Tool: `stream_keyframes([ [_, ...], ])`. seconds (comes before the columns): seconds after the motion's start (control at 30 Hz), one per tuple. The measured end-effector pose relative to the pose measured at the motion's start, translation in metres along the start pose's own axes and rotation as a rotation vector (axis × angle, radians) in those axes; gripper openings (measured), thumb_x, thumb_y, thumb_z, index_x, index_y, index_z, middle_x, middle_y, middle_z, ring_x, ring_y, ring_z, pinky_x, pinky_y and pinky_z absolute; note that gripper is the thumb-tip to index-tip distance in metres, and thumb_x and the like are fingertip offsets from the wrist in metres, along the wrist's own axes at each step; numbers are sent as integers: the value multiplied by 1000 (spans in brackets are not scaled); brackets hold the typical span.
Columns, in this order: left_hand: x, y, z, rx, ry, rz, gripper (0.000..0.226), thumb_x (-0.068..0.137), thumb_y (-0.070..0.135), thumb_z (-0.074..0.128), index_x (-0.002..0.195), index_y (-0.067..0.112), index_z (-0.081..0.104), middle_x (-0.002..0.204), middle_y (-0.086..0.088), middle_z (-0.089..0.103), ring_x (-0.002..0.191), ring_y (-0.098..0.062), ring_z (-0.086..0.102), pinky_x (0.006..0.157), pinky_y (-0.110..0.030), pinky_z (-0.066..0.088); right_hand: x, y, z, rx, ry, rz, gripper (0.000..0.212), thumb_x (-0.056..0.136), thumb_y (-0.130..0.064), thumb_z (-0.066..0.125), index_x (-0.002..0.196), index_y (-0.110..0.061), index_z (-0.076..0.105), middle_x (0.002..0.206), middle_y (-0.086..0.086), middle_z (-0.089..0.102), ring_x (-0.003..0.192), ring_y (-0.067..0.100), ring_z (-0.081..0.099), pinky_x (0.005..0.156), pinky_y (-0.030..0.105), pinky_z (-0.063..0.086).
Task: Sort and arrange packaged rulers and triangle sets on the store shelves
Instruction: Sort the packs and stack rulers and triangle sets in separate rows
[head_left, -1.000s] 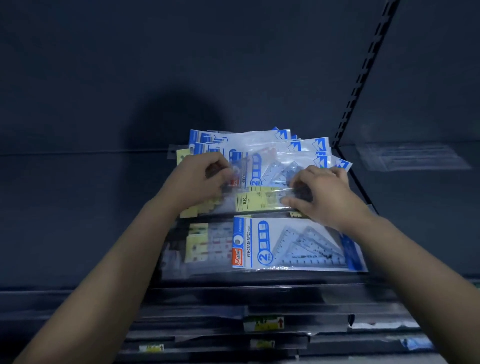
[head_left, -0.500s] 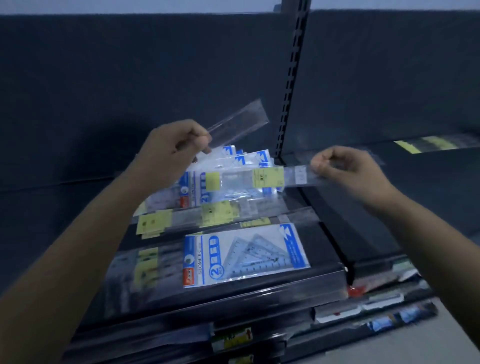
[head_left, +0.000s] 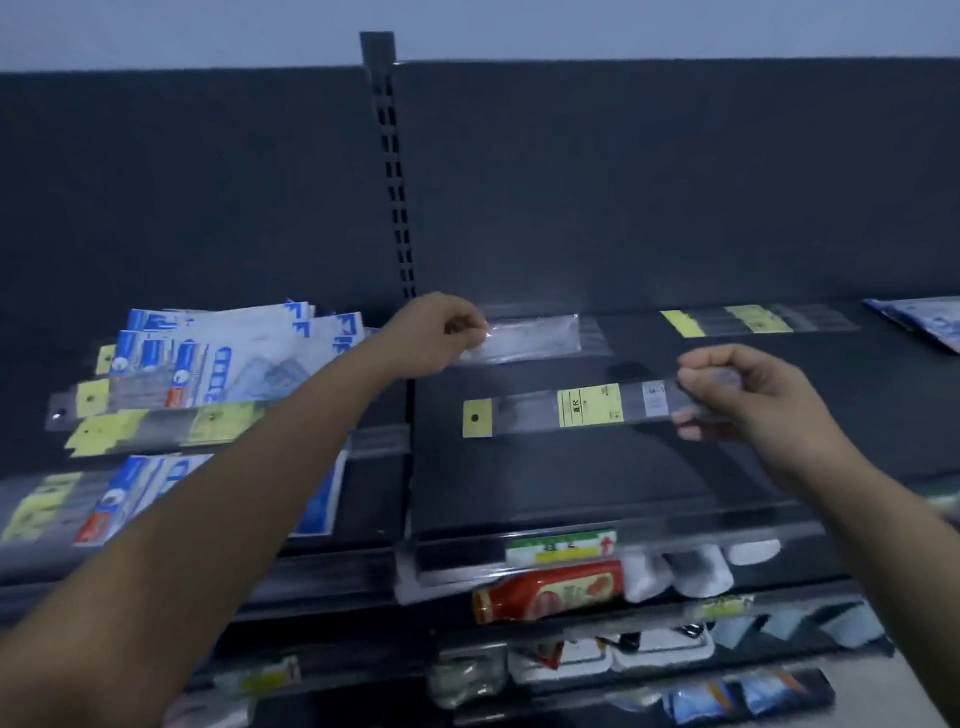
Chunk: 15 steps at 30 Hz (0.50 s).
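Observation:
My left hand (head_left: 436, 330) pinches the left end of a clear packaged ruler (head_left: 535, 338), held low over the back of the right shelf bay (head_left: 519, 483). My right hand (head_left: 748, 389) grips the right end of a longer ruler in a clear sleeve with yellow labels (head_left: 566, 410), held level above the same shelf. On the left bay lies a pile of blue and white triangle set packs (head_left: 234, 353) with several yellow-tagged rulers (head_left: 156, 426) in front of them.
Another yellow-labelled ruler (head_left: 748, 319) lies at the back of the right bay, with a blue pack (head_left: 919, 317) at the far right. A slotted upright (head_left: 395, 171) divides the bays. Lower shelves hold a red bottle (head_left: 550, 590) and white packs.
Both hands lifted a ruler each from the left pile and carried them right, over the right bay. The view swung right with them.

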<state>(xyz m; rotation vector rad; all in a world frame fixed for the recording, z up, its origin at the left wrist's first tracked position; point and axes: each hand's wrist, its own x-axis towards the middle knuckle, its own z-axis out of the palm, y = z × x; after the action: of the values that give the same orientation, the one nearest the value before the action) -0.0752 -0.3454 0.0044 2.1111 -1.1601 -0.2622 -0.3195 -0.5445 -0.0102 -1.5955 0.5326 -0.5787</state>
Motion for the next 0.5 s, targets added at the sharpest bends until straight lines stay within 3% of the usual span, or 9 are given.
stream_keyframes([
  [0.2,26,17,41,61,-34,-154,14,96,23,54,99,18,67,95,4,67,90,-17,62,79,-33,50,22,12,-39,120,-116,97,9,84,-1,63,91,-8,63,72,7,65,56,18,68,54,26,57],
  [0.3,37,15,48,165,-56,-169,18,97,21,53,106,17,67,101,5,62,95,-13,57,78,-26,43,33,16,-39,154,-187,125,15,81,2,65,95,-5,63,70,5,68,59,20,69,56,27,58],
  [0.5,65,9,57,227,-67,-132,15,95,22,57,104,18,68,96,8,62,82,-2,54,67,-15,39,55,23,-25,98,-209,88,23,73,15,68,88,-2,63,78,14,65,59,13,67,54,24,56],
])
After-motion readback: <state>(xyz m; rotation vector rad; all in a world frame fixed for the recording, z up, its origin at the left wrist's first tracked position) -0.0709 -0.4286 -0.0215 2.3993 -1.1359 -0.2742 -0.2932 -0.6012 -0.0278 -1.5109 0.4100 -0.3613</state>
